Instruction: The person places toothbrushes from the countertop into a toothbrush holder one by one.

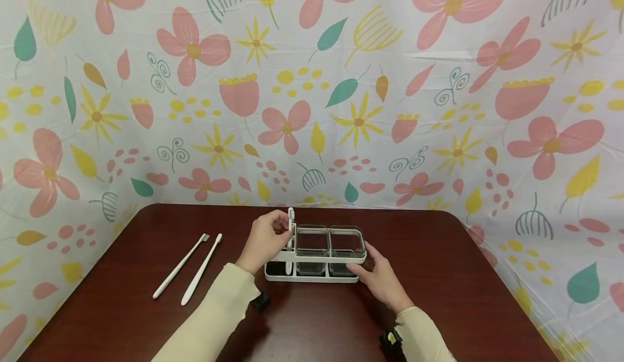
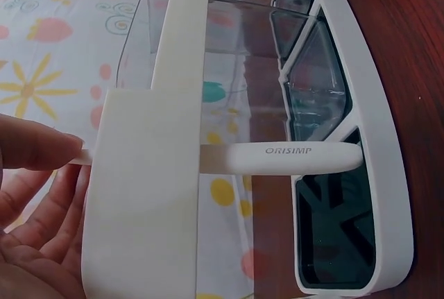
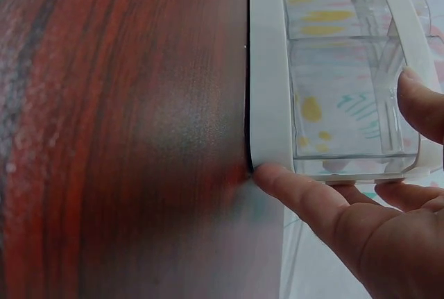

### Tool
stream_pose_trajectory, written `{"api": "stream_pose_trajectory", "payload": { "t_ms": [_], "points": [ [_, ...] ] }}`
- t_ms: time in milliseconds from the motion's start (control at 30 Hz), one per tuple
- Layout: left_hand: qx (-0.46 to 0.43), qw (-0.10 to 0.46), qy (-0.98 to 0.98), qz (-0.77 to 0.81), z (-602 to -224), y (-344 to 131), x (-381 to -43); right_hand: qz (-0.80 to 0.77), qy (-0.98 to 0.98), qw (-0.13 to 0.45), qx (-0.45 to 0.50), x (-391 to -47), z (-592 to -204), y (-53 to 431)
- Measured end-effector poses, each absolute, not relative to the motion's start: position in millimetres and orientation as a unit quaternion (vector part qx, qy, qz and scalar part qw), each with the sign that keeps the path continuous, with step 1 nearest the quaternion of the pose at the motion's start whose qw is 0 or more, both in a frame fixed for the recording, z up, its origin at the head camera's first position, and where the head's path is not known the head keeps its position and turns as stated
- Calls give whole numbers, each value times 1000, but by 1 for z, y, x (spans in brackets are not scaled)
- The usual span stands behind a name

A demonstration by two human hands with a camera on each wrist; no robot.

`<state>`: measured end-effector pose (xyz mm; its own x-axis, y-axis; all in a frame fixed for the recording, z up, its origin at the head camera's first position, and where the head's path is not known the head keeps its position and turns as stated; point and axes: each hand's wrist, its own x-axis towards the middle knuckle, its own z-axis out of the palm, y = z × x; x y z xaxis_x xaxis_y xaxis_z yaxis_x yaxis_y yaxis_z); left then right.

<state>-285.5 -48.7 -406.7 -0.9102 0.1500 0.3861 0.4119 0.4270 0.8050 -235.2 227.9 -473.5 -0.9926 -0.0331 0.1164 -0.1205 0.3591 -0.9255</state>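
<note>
Near the back of the table stands a white two-tier toothbrush holder (image 1: pixel 324 258) with two clear cups (image 1: pixel 346 241) set in its upper frame. My left hand (image 1: pixel 263 241) pinches a white toothbrush (image 2: pixel 277 159) near its head, between thumb and fingers. The brush stands upright through the holder's left slot section, bristle end up. In the left wrist view its handle end meets the base (image 2: pixel 388 195), beside a dark recess. At the opposite end, my right hand (image 1: pixel 382 279) grips the holder, thumb (image 3: pixel 420 105) at the upper rim and a finger down at the base corner.
Two more white toothbrushes (image 1: pixel 180 266) lie side by side on the dark red-brown table (image 1: pixel 312 318), left of my left arm. Behind the table hangs a flowered cloth (image 1: pixel 312 102). Black wrist straps show below both hands.
</note>
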Motion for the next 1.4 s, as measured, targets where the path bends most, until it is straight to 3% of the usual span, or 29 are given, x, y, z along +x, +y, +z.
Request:
{"api": "stream_pose_trajectory", "payload": {
  "t_ms": [1000, 1400],
  "points": [
    [-143, 106, -856, -486, -399, -36, -285, 559, -828, 31, 39, -236, -471, 228],
    [-163, 127, -833, -514, -401, -40, -285, 559, -828, 28, 27, -238, -473, 227]
  ]
}}
